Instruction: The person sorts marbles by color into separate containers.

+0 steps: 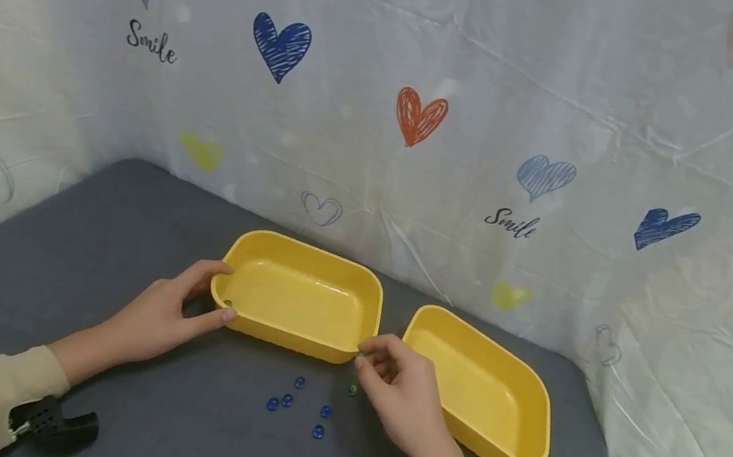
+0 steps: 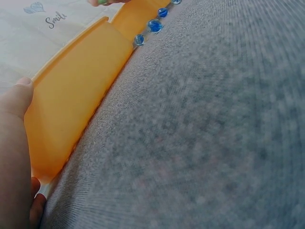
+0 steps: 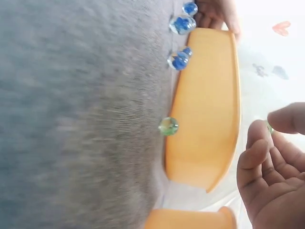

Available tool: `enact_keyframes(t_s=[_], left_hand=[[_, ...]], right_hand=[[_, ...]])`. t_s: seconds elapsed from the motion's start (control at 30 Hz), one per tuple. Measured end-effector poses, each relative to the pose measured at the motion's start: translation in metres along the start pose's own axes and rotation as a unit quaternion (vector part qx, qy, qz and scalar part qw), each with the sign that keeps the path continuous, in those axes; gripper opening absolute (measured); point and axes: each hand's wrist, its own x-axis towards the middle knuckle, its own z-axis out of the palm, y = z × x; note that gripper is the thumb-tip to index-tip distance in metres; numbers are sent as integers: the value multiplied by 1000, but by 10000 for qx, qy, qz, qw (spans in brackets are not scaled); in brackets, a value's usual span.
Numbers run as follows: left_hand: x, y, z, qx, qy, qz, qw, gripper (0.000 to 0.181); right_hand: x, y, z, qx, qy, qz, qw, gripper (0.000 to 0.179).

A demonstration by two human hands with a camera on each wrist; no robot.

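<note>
My left hand grips the left end of a yellow plastic bin, thumb at the front corner and fingers at the side rim. A green marble lies inside that bin near the thumb. Beside the bin's front right corner, my right hand pinches another green marble between thumb and index finger, mostly hidden by the fingertips. Just below, a loose green marble rests on the grey cloth. Several blue marbles are scattered in front of the bin.
A second yellow bin stands to the right, partly behind my right hand and forearm. Grey cloth covers the table. A white curtain printed with hearts hangs close behind the bins.
</note>
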Motion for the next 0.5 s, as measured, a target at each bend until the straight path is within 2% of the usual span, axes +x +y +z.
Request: enact_keyframes(t_s=[0.2,0.5], left_hand=[[1,0,1,4,3,18,10000,70],[1,0,2,-5,30,33,10000,71]], right_hand=[[12,-6,-4,130,219,-114,9996,8],[32,-13,0,345,251,37,9991,11]])
